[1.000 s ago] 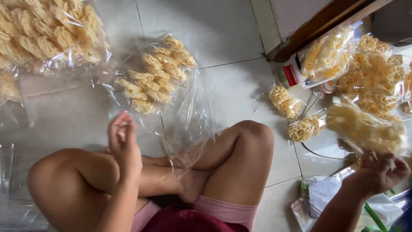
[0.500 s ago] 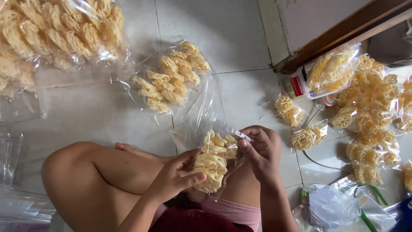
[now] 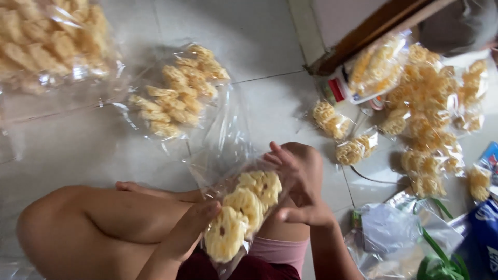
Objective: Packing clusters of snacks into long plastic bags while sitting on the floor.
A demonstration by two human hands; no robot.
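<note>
Head view: both hands' fingers (image 3: pixel 290 161) hold a cracker bag (image 3: pixel 244 212) above grey floor tiles (image 3: pixel 270 103).

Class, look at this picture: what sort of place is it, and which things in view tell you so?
Probably a home floor used for packing snacks: pale floor tiles, a person sitting cross-legged, and many clear bags of yellow crackers, one small bag in both hands.

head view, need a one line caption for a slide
Seated on a tiled floor, left hand and right hand hold a clear plastic bag of yellow flower-shaped crackers.
</note>
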